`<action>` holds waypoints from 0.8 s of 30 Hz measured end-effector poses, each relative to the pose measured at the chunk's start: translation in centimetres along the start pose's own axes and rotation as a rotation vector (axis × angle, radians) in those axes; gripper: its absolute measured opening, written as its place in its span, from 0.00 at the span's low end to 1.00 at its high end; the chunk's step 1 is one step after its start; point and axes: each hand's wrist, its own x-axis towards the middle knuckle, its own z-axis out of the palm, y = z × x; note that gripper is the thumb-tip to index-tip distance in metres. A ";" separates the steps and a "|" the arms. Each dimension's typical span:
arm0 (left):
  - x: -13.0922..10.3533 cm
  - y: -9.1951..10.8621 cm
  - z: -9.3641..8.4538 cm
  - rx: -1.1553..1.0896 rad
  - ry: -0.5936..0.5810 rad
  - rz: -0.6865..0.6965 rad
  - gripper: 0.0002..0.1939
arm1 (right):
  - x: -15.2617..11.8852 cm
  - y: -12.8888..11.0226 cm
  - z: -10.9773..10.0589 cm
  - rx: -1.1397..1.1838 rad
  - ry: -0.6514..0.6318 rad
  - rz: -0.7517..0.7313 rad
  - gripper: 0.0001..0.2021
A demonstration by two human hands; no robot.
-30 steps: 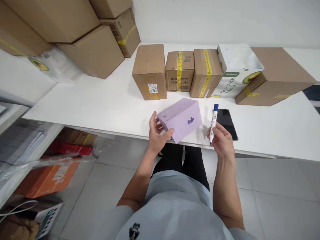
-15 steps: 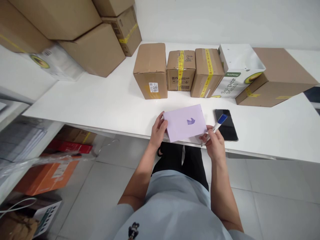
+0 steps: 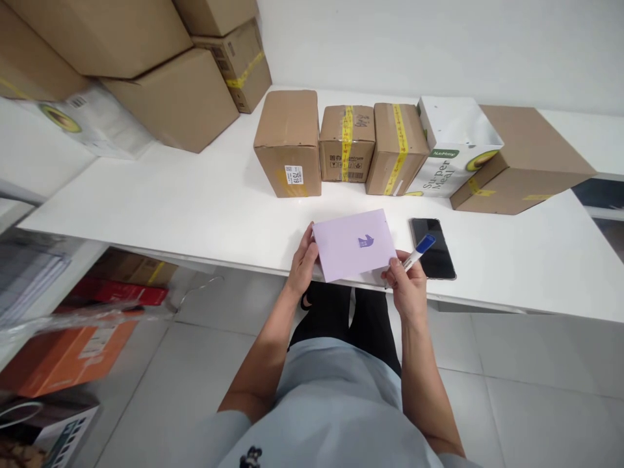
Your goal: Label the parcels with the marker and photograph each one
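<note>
A flat purple box or booklet [image 3: 348,250] with a small dark purple print is held at the table's front edge. My left hand [image 3: 303,263] grips its left side, thumb on top. At its lower right corner, my right hand [image 3: 408,281] pinches the purple item and also holds a white marker [image 3: 412,259] with a blue cap, slanting up to the right. Just beyond that hand lies a dark tablet or phone [image 3: 433,248] on the white table.
Several taped cardboard boxes [image 3: 288,143] and a white printed box [image 3: 458,140] stand along the back of the white table [image 3: 160,201]. More cartons [image 3: 180,97] are stacked at the back left. An orange box [image 3: 73,348] is at the lower left.
The view has shifted slightly, so the table and boxes appear a little further left and lower. My right hand has drawn slightly closer to the purple item, its fingers now over the corner.
</note>
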 end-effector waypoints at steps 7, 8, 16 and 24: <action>-0.5 0.7 0.7 0.011 -0.049 0.094 0.48 | 0.1 -0.6 0.4 0.072 0.044 -0.004 0.16; -0.7 0.9 0.9 0.037 -0.045 0.121 0.49 | 0.1 -0.7 0.4 0.084 0.055 0.002 0.16; -2.3 4.2 2.4 0.412 0.183 0.266 0.51 | 0.7 0.2 0.9 -0.057 0.046 0.035 0.18; -2.6 6.9 3.2 0.600 0.314 0.282 0.55 | -1.9 -1.2 2.5 -0.285 0.010 -0.054 0.21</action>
